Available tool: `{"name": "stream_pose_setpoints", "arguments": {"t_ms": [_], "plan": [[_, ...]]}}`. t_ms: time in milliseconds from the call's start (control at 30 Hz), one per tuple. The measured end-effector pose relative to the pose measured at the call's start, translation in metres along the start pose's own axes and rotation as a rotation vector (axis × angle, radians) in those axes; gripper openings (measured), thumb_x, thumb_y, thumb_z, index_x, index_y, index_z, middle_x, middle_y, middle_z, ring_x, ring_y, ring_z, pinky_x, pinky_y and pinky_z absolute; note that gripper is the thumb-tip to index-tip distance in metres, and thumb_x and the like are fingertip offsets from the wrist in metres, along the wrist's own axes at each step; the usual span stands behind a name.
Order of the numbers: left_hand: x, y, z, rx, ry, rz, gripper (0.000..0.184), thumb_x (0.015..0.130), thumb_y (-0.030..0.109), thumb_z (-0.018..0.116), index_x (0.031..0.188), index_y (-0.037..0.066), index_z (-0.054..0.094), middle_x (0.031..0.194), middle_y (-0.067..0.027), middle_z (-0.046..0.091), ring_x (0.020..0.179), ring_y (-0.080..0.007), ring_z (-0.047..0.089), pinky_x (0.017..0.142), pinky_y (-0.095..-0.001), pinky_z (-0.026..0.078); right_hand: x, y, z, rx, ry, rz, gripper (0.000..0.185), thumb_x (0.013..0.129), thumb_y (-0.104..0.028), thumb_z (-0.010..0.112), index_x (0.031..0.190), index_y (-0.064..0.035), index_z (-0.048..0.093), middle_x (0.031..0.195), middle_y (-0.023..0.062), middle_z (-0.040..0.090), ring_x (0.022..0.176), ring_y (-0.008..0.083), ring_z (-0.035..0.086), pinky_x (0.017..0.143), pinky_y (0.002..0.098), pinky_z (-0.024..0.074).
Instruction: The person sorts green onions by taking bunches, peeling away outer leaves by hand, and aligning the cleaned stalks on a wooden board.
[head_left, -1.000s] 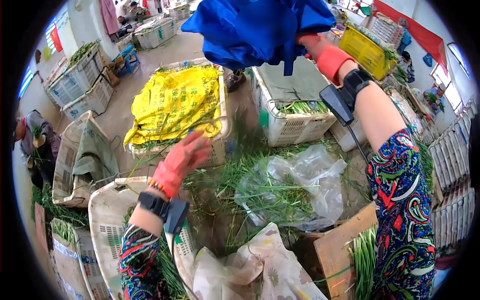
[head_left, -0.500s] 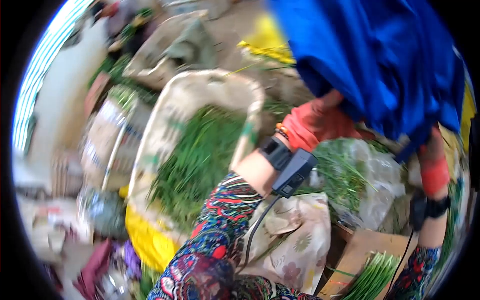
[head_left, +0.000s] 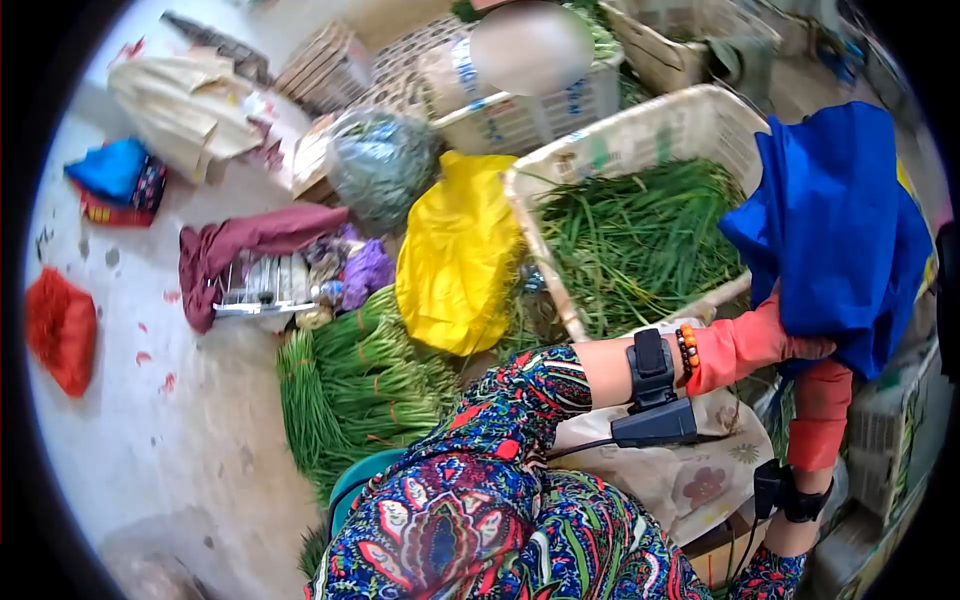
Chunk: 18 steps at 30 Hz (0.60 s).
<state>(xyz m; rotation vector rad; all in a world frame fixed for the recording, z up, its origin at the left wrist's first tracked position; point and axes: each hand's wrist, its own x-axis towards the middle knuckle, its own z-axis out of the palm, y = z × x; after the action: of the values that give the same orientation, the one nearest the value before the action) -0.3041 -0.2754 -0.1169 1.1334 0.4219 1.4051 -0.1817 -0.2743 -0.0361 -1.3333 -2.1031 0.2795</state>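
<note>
At nine o'clock from mid-view, near the edge: red bag point(head_left: 62, 335) on the pale floor point(head_left: 190, 440). Above it, between nine and ten: blue-topped bundle point(head_left: 112, 180). Ten o'clock: beige sheets point(head_left: 180, 105), crumpled. Closer in, between nine and ten: maroon cloth point(head_left: 255, 240) draped along a metal rack point(head_left: 262, 295), purple cloth point(head_left: 368, 272) at its right end. Eight o'clock: banded green stalks point(head_left: 365, 385), stacked. Eleven o'clock: tied plastic bag point(head_left: 382, 170), contents unclear. Near centre: yellow sack point(head_left: 460, 265), just beside the white crate point(head_left: 612, 135) at two o'clock, which holds loose greens point(head_left: 640, 235). Four o'clock: flowered cloth point(head_left: 712, 485), partly covered by the left arm.

Blue cloth point(head_left: 835, 220): just above three o'clock, bunched, overlapping the crate's right end in view and hiding what lies behind. Left hand point(head_left: 770, 335), gloved, at the cloth's seven o'clock, fingers closed on its lower edge. Right hand point(head_left: 825, 385), gloved, directly below the cloth at its six o'clock; fingers hidden, grip cannot be told.
</note>
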Motion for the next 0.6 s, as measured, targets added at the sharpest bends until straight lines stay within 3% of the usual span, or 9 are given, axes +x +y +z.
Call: {"name": "stream_pose_setpoints", "arguments": {"t_ms": [200, 333, 367, 400, 433, 500, 533, 567, 600], "plan": [[-0.024, 0.040, -0.157, 0.330, 0.155, 0.219, 0.083, 0.059, 0.016, 0.079, 0.128, 0.007, 0.034, 0.122, -0.0081, 0.047, 0.110, -0.0202, 0.045, 0.095, -0.0345, 0.036, 0.029, -0.146, 0.074, 0.008, -0.132, -0.208, 0.047, 0.067, -0.035, 0.068, 0.102, -0.0108, 0.050, 0.093, 0.0188, 0.055, 0.087, 0.0320, 0.055, 0.073, 0.0389, 0.0444], [-0.113, 0.186, -0.170, -0.266, 0.492, -0.053, 0.059, 0.061, 0.008, 0.073, 0.115, 0.005, 0.050, 0.109, -0.0051, 0.055, 0.099, -0.0171, 0.051, 0.088, -0.0318, 0.041, 0.034, -0.228, 0.119, 0.017, -0.246, -0.323, 0.040, 0.069, -0.033, 0.068, 0.099, -0.0107, 0.056, 0.089, 0.0186, 0.060, 0.083, 0.0317, 0.058, 0.070, 0.0391, 0.0467], [-0.133, 0.203, -0.181, -0.278, 0.544, -0.059, 0.056, 0.062, 0.008, 0.071, 0.114, 0.006, 0.050, 0.108, -0.0042, 0.055, 0.098, -0.0166, 0.051, 0.086, -0.0314, 0.042, 0.032, -0.254, 0.132, -0.001, -0.290, -0.320, 0.038, 0.069, -0.033, 0.067, 0.099, -0.0107, 0.057, 0.088, 0.0185, 0.061, 0.082, 0.0316, 0.059, 0.070, 0.0391, 0.0473], [-0.153, 0.220, -0.192, -0.290, 0.595, -0.063, 0.052, 0.064, 0.007, 0.069, 0.113, 0.006, 0.050, 0.106, -0.0033, 0.055, 0.097, -0.0161, 0.052, 0.084, -0.0309, 0.042, 0.034, -0.282, 0.140, -0.062, -0.366, -0.265, 0.026, 0.068, -0.030, 0.068, 0.081, -0.0098, 0.059, 0.072, 0.0159, 0.060, 0.068, 0.0334, 0.058, 0.057, 0.0402, 0.0460], [-0.184, 0.215, -0.220, 0.082, 0.581, -0.019, 0.045, 0.066, 0.007, 0.067, 0.109, 0.008, 0.053, 0.102, -0.0037, 0.056, 0.093, -0.0171, 0.053, 0.081, -0.0303, 0.043, 0.036, -0.303, 0.152, -0.250, -0.468, -0.211, 0.025, 0.068, -0.030, 0.068, 0.080, -0.0096, 0.059, 0.076, 0.0141, 0.061, 0.068, 0.0330, 0.059, 0.057, 0.0382, 0.0463], [-0.234, 0.210, -0.268, 0.808, 0.591, 0.113, 0.032, 0.070, 0.008, 0.063, 0.102, 0.011, 0.057, 0.095, -0.0051, 0.059, 0.086, -0.0189, 0.055, 0.075, -0.0293, 0.044, 0.019, -0.323, 0.186, -0.048, -0.483, -0.330, 0.057, 0.067, -0.040, 0.067, 0.115, -0.0158, 0.050, 0.074, 0.0148, 0.061, 0.069, 0.0303, 0.060, 0.060, 0.0380, 0.0474], [-0.252, 0.212, -0.288, 1.165, 0.625, 0.211, 0.027, 0.072, 0.008, 0.061, 0.099, 0.013, 0.060, 0.092, -0.0061, 0.060, 0.083, -0.0197, 0.056, 0.073, -0.0290, 0.045, 0.019, -0.329, 0.191, 0.027, -0.579, -0.328, 0.059, 0.069, -0.038, 0.065, 0.120, -0.0162, 0.046, 0.074, 0.0130, 0.061, 0.068, 0.0280, 0.060, 0.061, 0.0360, 0.0471], [-0.262, 0.240, -0.285, 1.157, 0.727, 0.320, 0.025, 0.074, 0.010, 0.061, 0.099, 0.014, 0.061, 0.093, -0.0068, 0.061, 0.084, -0.0190, 0.057, 0.076, -0.0294, 0.046, 0.018, -0.337, 0.196, 0.107, -0.673, -0.327, 0.061, 0.071, -0.036, 0.064, 0.125, -0.0166, 0.043, 0.073, 0.0113, 0.061, 0.068, 0.0257, 0.060, 0.061, 0.0341, 0.0468], [-0.281, 0.255, -0.298, 1.129, 0.796, 0.246, 0.024, 0.076, 0.009, 0.059, 0.099, 0.012, 0.060, 0.094, -0.0071, 0.060, 0.086, -0.0193, 0.056, 0.077, -0.0298, 0.045, 0.018, -0.344, 0.193, 0.204, -0.801, -0.294, 0.062, 0.075, -0.030, 0.062, 0.130, -0.0168, 0.038, 0.074, 0.0078, 0.062, 0.067, 0.0222, 0.060, 0.062, 0.0303, 0.0461]]}}
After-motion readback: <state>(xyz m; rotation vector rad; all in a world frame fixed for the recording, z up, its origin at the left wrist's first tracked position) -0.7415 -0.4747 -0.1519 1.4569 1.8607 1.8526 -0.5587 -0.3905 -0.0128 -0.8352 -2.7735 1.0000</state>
